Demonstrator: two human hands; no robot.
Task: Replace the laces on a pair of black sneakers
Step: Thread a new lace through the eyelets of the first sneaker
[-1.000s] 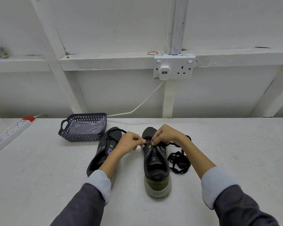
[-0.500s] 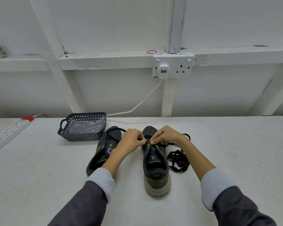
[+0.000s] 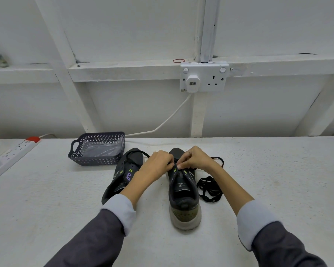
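Note:
Two black sneakers stand on the white table, heels toward me. The right sneaker (image 3: 184, 197) sits upright in the middle, and the left sneaker (image 3: 123, 170) leans beside it. Over the right sneaker's eyelets, my left hand (image 3: 158, 162) and my right hand (image 3: 195, 158) meet, each pinching a black lace there. The fingertips hide the exact hold. A loose black lace (image 3: 209, 186) lies coiled just right of that shoe. Another lace loops over the left sneaker's toe.
A dark perforated basket (image 3: 96, 149) lined with clear plastic stands behind the left sneaker. A white power strip (image 3: 14, 153) lies along the left edge. On the wall behind are a double socket (image 3: 203, 78) and a white cable.
Both hands stay together on the right sneaker's eyelets, shifting only slightly. The shoes and the loose lace have not moved.

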